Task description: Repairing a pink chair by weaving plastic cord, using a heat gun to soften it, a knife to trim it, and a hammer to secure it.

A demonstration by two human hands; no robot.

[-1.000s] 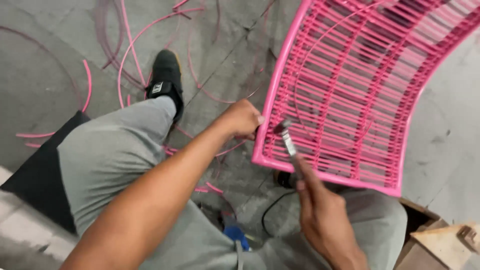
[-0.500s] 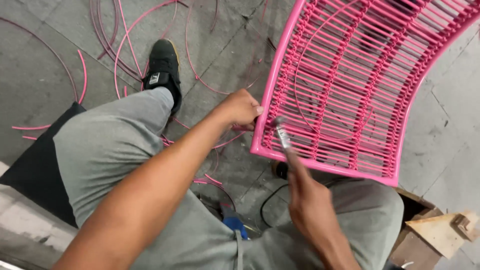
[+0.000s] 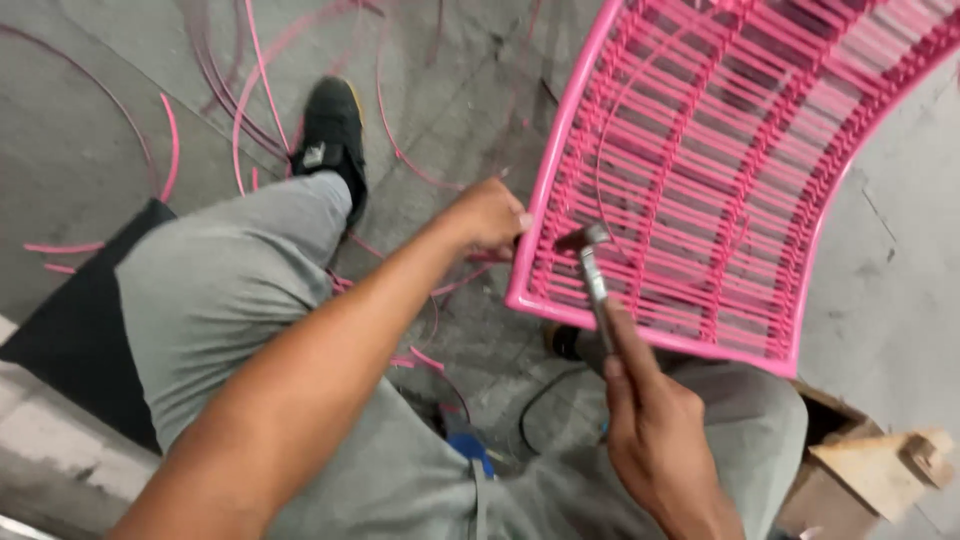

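Two bare hands work at the lower left corner of a pink woven frame (image 3: 730,180), a curved metal panel strung with rows of pink cord that leans over the person's right knee and fills the upper right of the head view. The left hand (image 3: 488,215) reaches across from the left, its fingers curled shut against the frame's left edge rail near the bottom corner, where a pink cord end appears to be pinched, though the grip itself is hidden behind the knuckles. The right hand (image 3: 655,430) comes up from below, closed around the handle of a small metal tool (image 3: 594,270), with the forefinger laid along its shaft; the tool's head rests on the woven cords just inside the frame's corner, just beside the left hand's fingertips. The two hands are near each other but apart, the left one above and to the left of the right one, with the frame's corner between them. Both legs wear grey trousers (image 3: 230,290), and a black shoe (image 3: 332,130) is planted on the concrete floor (image 3: 90,120) beyond the left knee. Loose pink cords (image 3: 245,90) trail in loops over the floor around the shoe. A black mat (image 3: 70,330) lies under the left leg, and a wooden block (image 3: 880,465) sits at the lower right.
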